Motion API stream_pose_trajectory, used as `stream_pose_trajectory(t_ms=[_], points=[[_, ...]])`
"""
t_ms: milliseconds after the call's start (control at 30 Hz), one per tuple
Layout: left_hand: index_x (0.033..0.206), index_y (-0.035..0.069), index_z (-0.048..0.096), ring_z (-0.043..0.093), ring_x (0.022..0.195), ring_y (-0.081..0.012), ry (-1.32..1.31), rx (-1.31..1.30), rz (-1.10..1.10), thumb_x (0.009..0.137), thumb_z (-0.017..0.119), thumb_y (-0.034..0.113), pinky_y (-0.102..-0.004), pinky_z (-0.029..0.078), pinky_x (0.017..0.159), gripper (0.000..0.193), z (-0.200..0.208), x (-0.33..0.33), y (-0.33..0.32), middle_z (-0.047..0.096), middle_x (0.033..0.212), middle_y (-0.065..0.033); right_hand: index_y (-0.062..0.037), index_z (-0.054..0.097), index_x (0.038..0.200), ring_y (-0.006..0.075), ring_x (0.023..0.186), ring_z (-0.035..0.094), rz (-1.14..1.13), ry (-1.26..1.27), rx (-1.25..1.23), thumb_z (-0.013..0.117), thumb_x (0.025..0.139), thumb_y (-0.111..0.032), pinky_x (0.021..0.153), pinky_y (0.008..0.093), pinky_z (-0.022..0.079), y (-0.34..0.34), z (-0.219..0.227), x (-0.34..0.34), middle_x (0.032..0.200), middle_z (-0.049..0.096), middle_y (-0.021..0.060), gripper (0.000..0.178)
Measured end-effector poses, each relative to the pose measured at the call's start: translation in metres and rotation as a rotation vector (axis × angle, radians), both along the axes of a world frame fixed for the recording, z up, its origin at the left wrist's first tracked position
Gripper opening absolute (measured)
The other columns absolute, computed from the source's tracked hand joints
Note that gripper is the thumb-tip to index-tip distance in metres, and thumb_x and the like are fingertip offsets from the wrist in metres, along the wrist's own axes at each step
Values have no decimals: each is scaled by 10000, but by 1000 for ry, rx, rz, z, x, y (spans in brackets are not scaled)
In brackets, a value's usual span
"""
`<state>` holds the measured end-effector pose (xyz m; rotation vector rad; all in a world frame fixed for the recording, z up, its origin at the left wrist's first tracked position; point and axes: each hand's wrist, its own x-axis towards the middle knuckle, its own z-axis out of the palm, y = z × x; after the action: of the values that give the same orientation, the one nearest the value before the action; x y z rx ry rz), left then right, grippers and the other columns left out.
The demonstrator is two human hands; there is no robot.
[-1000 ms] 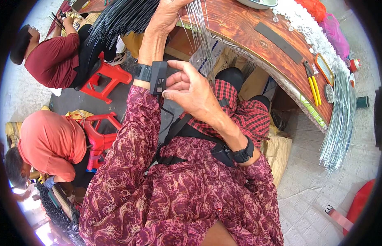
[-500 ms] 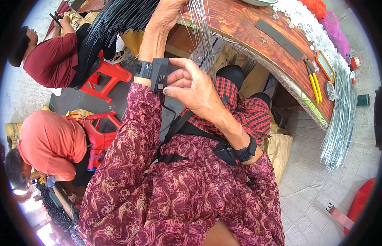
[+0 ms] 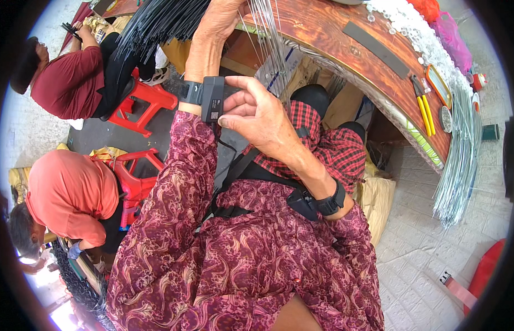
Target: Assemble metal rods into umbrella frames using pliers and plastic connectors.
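Note:
My left hand (image 3: 223, 16) reaches up to the upper edge of the picture, which cuts off most of its fingers. Beside it, a bundle of thin silvery wires (image 3: 272, 52) hangs past the table's edge; whether the hand grips them is hidden. A black box-shaped device (image 3: 214, 91) with a cable sits strapped on my left wrist. My right hand (image 3: 262, 118) has its thumb and fingers bent against the side of that device, gripping it. On my right wrist is another black strapped device (image 3: 330, 203).
A curved wooden table (image 3: 323, 33) bears a dark flat strip (image 3: 375, 49), yellow-handled pliers (image 3: 424, 107), clear beads (image 3: 414, 38) and another wire bundle (image 3: 458, 160). Dark wires (image 3: 157, 27) lie at upper left. Two people sit at left on red stools (image 3: 146, 107); red-checked legs (image 3: 337, 151) rest under the table.
My hands stay nearly in place, the right still at the wrist device. The lower-left person's gloved hand has shifted slightly.

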<state>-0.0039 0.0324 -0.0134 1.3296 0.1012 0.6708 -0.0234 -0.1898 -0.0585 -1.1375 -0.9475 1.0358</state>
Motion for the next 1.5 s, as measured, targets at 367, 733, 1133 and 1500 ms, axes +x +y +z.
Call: stream_pose_trajectory(t_ms=[367,733,1133,1500], points=[[1107,-7,628,646,729,-122,84,149,85,857,621,192,-234,518,619,320,-6,7,1,688,894,-50,40,450,1292,122,852,630,-1,-125,-19,658,812,-16,757,253,521,-13,-15,32,979,637,93,525],[1362,-15,433,583,1065,-180,113,46,41,918,588,196,-318,450,954,516,-22,-3,28,615,1151,-105,3,601,1008,179,768,648,-143,1048,680,543,895,-19,758,323,591,-89,23,178,936,642,85,129],[1351,-2,447,602,1007,-135,147,109,36,954,548,216,-280,492,881,464,-26,-4,20,625,1122,-71,60,526,821,239,721,625,-305,1324,1076,479,812,42,698,334,601,-140,16,271,792,594,140,51],[1346,16,469,625,908,-107,166,246,86,950,559,243,-240,533,751,465,-24,9,16,645,1051,-44,33,520,776,238,692,630,-483,1262,1171,492,801,38,667,320,603,-150,-9,315,738,584,128,38]])
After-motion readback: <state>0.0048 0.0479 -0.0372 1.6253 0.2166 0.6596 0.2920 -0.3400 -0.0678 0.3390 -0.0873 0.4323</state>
